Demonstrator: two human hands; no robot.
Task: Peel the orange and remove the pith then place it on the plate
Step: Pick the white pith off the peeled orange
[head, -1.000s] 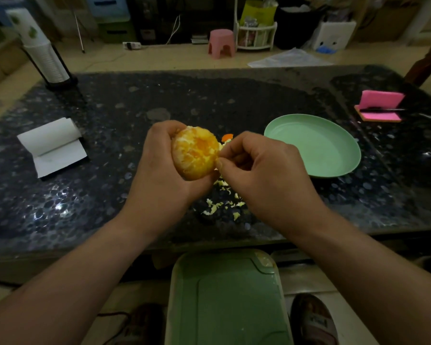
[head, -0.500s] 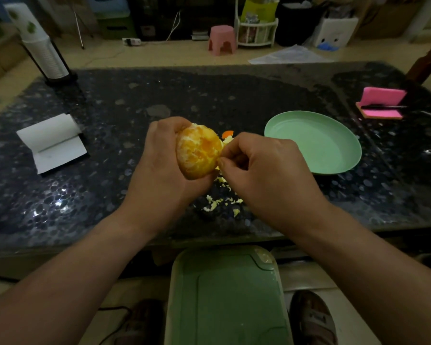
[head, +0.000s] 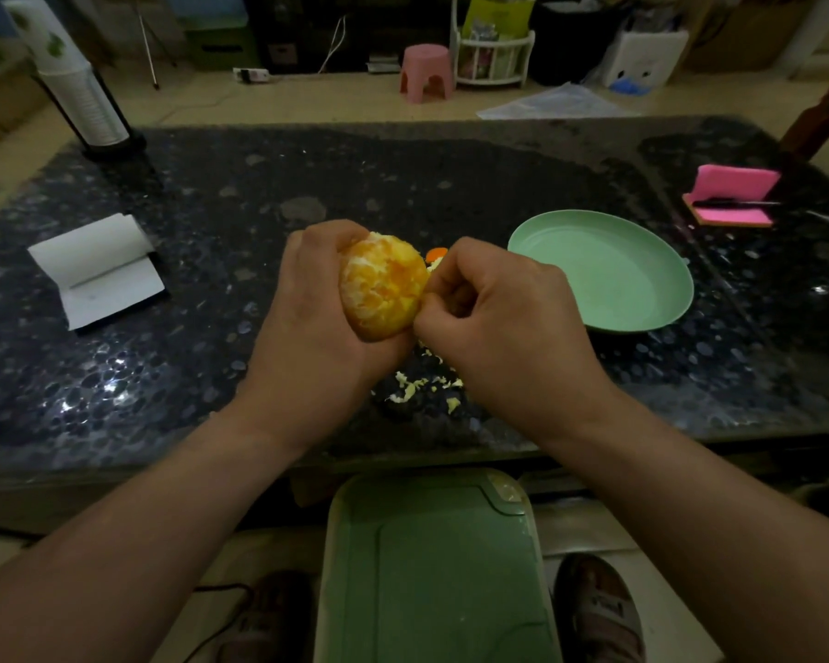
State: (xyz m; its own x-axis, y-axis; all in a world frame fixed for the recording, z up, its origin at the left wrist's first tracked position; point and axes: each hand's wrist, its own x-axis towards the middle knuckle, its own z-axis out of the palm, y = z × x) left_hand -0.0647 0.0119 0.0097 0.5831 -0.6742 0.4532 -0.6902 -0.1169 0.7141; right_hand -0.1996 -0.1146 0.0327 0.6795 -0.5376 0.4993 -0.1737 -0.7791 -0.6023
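Left hand [head: 317, 323] fingers curl round the orange [head: 386, 289], right hand [head: 498, 320] fingers pinch pith [head: 360, 279] just beside them. Dig too deep and a segment probably bursts.

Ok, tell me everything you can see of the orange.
The orange is peeled: round, glossy orange flesh under patchy white pith, no rind visible. The left hand grips it from its left and below, above the dark table. Fingers of the right hand pinch at its right edge, apparently at pith.
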